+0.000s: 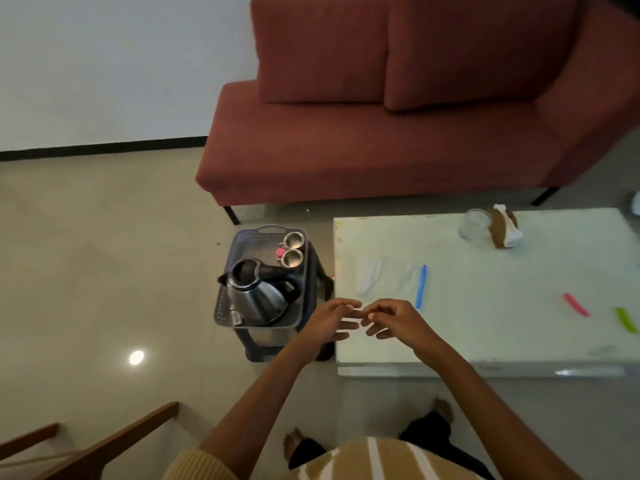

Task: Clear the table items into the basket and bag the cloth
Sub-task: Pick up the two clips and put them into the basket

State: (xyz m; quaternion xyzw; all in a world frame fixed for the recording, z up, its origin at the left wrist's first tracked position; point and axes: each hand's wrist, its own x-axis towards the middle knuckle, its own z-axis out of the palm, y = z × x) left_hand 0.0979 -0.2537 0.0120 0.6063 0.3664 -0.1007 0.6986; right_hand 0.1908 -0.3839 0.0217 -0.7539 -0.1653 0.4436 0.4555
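Note:
A grey basket stands on a dark stool left of the white table. It holds a steel kettle, two steel cups and a small pink item. A clear bag with a blue zip strip lies flat on the table's left part. A brown and white cloth lies bunched at the far edge, beside a clear glass jar. My left hand and my right hand meet fingertip to fingertip over the table's near left corner. I see nothing held in them.
A pink clip and a green clip lie on the table's right side. A red sofa stands behind the table and basket. A wooden chair frame is at the lower left. My feet are on the tiled floor below.

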